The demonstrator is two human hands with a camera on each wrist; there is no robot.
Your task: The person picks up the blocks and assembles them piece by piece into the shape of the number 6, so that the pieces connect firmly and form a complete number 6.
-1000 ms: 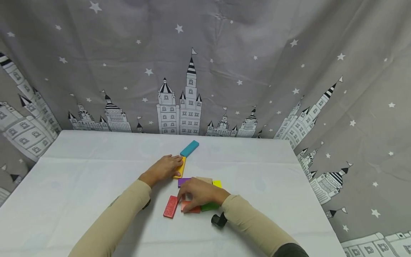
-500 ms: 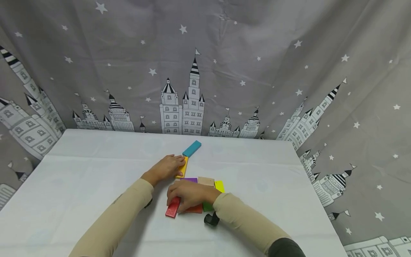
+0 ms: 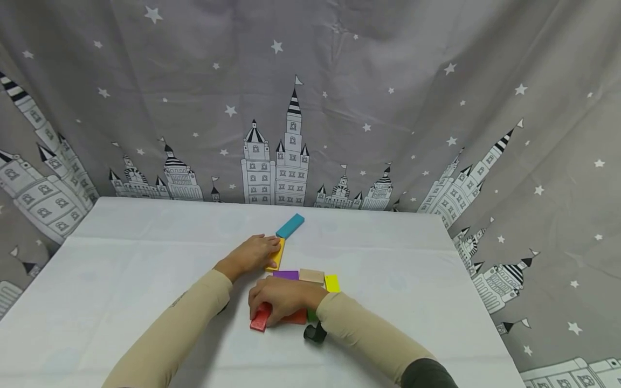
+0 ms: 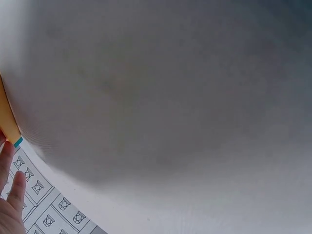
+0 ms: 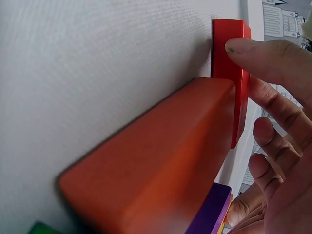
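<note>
My right hand [image 3: 286,295] pinches a red block [image 3: 259,322], thumb on its near long side and fingers on the other. In the right wrist view the red block [image 5: 225,56] stands right at the end of an orange block [image 5: 151,146]. My left hand [image 3: 249,255] rests over a golden-yellow block [image 3: 278,260], fingers across its top and thumb near its lower end. At the left edge of the left wrist view, fingertips touch that yellow block [image 4: 7,114]. A teal block [image 3: 290,226] lies at the far end of the golden-yellow one.
Behind the right hand are a purple block [image 3: 286,275], a plain wood-coloured block [image 3: 312,276] and a bright yellow block [image 3: 332,283]. A green block [image 3: 312,315] shows partly beneath the right wrist. The white-covered table [image 3: 412,323] ends at a grey castle-print curtain [image 3: 368,108].
My right hand has moved left from the orange block onto the red block and now grips it lower down. The left hand has stayed on the golden-yellow block.
</note>
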